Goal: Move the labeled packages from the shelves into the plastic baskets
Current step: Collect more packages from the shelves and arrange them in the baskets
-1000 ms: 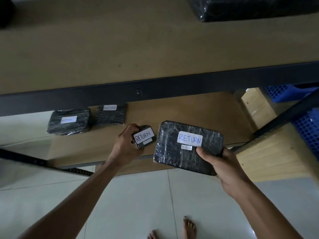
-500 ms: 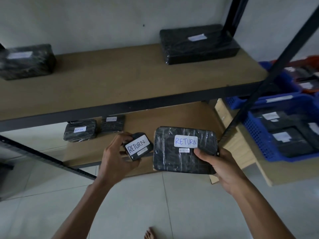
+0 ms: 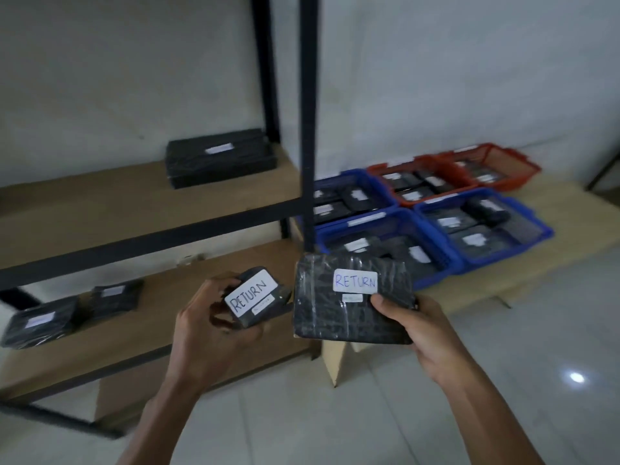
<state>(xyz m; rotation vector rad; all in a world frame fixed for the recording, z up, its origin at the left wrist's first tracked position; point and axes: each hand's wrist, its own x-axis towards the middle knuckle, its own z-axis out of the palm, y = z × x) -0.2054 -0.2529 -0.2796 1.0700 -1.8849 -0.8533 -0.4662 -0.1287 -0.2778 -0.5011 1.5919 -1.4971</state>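
Both hands carry RETURN parcels clear of the shelves: left hand (image 3: 214, 325) curls around the small package (image 3: 256, 297), right hand (image 3: 414, 325) pinches the large package (image 3: 349, 303). Each should be lowered flat into the matching basket, perhaps the nearest blue basket (image 3: 432, 275).

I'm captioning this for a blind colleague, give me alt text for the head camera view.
Two hands each hold a black wrapped package labelled RETURN: the left hand a small package, the right hand a large package. Behind stand shelves with more packages; right, blue baskets and red baskets hold packages.
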